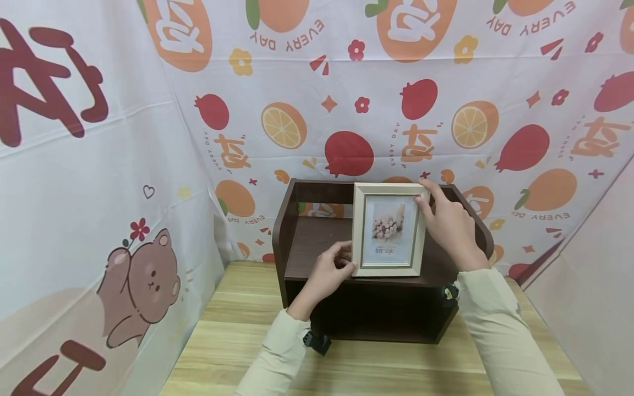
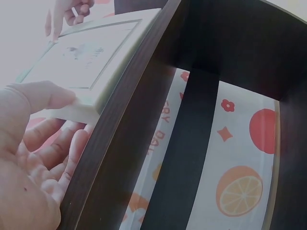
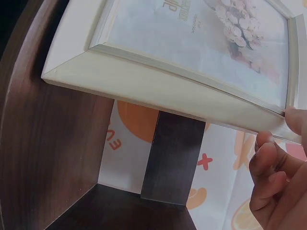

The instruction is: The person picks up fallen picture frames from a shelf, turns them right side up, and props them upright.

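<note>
A cream picture frame [image 1: 388, 270] with a pink flower print stands upright at the front of the upper shelf of a dark brown wooden rack [image 1: 317, 236]. My left hand [image 1: 328, 270] pinches its lower left corner, thumb on the front and fingers behind, as the left wrist view shows. At the upper right corner, my right hand [image 1: 449, 223] grips the edge between thumb and fingers. In the right wrist view the picture frame [image 3: 144, 86] reaches down to the shelf board, and the right fingertips [image 3: 268, 148] curl behind it.
The rack stands on a light wood table [image 1: 238, 330], against a fruit-printed curtain [image 1: 317, 82]. Its lower compartment [image 1: 376, 313] is dark inside. Another printed curtain with a bear [image 1: 153, 280] hangs along the left, and a pale panel [image 1: 589, 280] is on the right.
</note>
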The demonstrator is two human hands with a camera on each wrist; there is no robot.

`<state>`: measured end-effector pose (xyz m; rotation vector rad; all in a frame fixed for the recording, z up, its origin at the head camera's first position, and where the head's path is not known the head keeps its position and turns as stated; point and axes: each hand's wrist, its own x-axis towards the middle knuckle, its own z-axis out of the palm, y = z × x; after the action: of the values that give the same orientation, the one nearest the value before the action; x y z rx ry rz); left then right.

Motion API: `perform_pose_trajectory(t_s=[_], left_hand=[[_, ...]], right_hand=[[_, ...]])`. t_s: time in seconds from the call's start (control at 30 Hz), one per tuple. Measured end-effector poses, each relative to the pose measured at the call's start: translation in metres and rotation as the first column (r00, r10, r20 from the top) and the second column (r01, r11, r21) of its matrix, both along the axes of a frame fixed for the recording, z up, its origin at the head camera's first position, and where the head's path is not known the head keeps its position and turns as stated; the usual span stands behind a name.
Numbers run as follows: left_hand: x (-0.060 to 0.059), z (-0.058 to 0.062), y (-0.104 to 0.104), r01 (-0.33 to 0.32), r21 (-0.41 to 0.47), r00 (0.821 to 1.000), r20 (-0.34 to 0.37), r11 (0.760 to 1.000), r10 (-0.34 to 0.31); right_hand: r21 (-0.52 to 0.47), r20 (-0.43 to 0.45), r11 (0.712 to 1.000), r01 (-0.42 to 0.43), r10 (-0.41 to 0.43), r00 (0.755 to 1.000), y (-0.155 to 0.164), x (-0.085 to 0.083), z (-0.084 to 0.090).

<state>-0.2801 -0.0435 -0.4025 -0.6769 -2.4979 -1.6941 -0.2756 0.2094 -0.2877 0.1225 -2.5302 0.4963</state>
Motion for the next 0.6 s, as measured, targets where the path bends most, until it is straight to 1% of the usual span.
perform_pose_trajectory(t_s=[0.2, 0.43, 0.6], left_hand=[[-0.0027, 0.0025, -0.0012, -0.015, -0.006, 1.000, 0.021, 1.000, 0.015], [-0.0051, 0.0041, -0.0016, -0.011, -0.002, 0.999, 0.034, 1.000, 0.011], [-0.0044, 0.0057, -0.0020, -0.010, -0.001, 0.999, 0.039, 1.000, 0.010]], right_hand=[[-0.011, 0.001, 1.000, 0.013, -0.013, 1.000, -0.0008, -0.0011, -0.0020], [-0.009, -0.002, 1.000, 0.026, -0.026, 1.000, -0.0011, -0.0014, -0.0028], [-0.006, 0.003, 0.999, 0.032, -0.032, 0.999, -0.0018, -0.0026, -0.0030]])
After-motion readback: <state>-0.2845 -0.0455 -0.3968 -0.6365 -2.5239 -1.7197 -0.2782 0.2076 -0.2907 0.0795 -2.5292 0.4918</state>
